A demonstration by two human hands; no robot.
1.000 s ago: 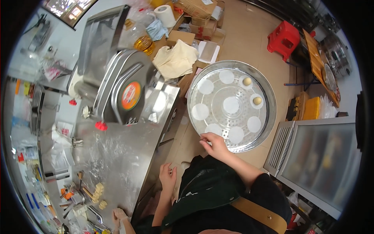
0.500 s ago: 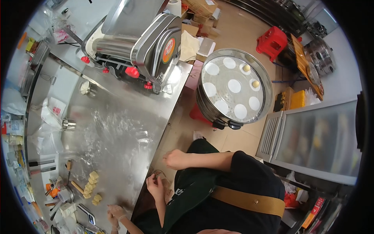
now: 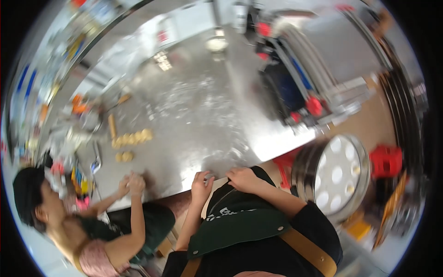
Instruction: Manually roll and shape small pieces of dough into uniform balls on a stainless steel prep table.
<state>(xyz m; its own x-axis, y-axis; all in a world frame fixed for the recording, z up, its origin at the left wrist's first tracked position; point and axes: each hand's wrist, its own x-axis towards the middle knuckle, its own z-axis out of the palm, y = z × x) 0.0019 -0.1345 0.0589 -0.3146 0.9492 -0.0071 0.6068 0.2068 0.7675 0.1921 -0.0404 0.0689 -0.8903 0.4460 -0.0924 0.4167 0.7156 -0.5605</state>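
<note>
View is swinging off the steamer [image 3: 303,168], now sitting lower right; attention is probably shifting to the table [image 3: 191,143]. Left hand [image 3: 201,187] is hanging loosely open; right hand [image 3: 243,180] is curling, can't tell if gripping. Dough pieces [image 3: 134,138] are lying left of centre.

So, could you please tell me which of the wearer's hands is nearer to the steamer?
Right. The right hand is to the left of the steamer, apart from it; the left hand is farther left, beyond the right hand.
</note>
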